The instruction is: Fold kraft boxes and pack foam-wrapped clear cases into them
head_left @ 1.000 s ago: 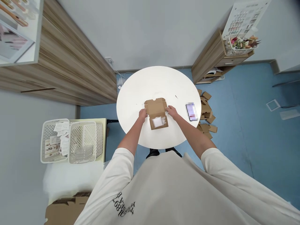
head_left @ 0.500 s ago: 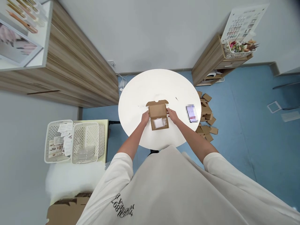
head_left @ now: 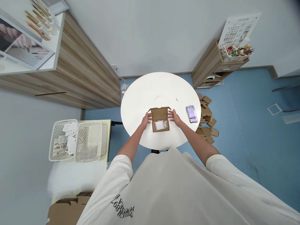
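White baskets (head_left: 80,137) on a yellow table (head_left: 108,122); shirt lettering (head_left: 120,204), too skewed to read surely; left hand (head_left: 146,120) at an open cardboard box (head_left: 159,114) on the round white table (head_left: 140,93), grip unclear; right hand (head_left: 176,118) beside it, fingers spread; blue floor (head_left: 239,125); a poster (head_left: 240,26), its print too small to read.

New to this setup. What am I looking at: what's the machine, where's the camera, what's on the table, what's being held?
There's no machine: these are a person's bare hands, seen by a camera worn on the head, looking forward and down. On the round white table sits an open cardboard box, lid raised, with a white packet inside. A pixelated, phone-like item lies toward the right edge. The left hand and right hand flank the box at its lid; how firmly either grips is too small to tell.
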The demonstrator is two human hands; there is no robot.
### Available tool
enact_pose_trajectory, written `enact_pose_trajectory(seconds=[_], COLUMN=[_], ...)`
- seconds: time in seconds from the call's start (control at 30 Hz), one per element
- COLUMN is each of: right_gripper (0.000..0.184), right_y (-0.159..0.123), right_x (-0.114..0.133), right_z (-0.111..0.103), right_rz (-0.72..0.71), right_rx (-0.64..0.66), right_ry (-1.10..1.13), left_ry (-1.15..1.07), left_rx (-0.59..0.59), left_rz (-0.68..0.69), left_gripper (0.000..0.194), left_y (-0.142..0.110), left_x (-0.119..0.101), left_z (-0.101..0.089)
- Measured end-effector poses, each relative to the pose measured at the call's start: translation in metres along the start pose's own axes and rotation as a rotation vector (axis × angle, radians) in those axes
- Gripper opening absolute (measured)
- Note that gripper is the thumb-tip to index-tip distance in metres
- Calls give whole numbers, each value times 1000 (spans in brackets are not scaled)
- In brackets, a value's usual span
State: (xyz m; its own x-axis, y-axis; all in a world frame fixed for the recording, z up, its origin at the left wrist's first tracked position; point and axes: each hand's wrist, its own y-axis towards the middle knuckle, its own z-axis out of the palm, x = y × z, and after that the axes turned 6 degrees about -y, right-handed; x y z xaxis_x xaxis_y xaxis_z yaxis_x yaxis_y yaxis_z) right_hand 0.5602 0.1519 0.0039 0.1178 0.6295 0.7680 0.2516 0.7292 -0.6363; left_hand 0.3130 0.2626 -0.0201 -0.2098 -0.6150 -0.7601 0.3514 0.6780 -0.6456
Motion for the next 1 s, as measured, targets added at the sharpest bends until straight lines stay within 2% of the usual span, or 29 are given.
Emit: enact_pose_trajectory(seconds=[0.17, 0.27, 0.33, 0.4, 0.57, 0.67, 0.73, 0.87, 1.0], right_gripper=[79, 75, 70, 64, 41, 37, 36, 36, 37], right_y=[-15, -23, -27, -32, -40, -43, -45, -50, -54], right_x=[4, -1, -4, -9, -30, -50, -63, -81, -84], right_z=[-1, -1, 0, 1, 7, 11, 14, 16, 16], right_rz=[2, -15, -32, -37, -111, -165, -201, -213, -175], right_rx=[71, 86, 100, 86, 27, -42, -83, -97, -93], right_ry=[-73, -64, -38, -54, -269, -372, -434, -464, -462], left_ry=[-21, -94, -109, -60, 176, 370, 489, 505, 472], left_rx=[56, 89, 105, 100, -2, -69, -157, -324, -334], left_rz=[-30, -52, -48, -29, 101, 243, 299, 210, 54], left_gripper=[68, 72, 69, 59, 27, 32, 36, 26, 24], left_y=[-13, -22, -28, -33, -44, -52, -60, -68, -63], left_x=[-1, 1, 4, 10, 35, 52, 61, 75, 84], left_z=[-5, -9, -10, -9, -2, 4, 7, 6, -3])
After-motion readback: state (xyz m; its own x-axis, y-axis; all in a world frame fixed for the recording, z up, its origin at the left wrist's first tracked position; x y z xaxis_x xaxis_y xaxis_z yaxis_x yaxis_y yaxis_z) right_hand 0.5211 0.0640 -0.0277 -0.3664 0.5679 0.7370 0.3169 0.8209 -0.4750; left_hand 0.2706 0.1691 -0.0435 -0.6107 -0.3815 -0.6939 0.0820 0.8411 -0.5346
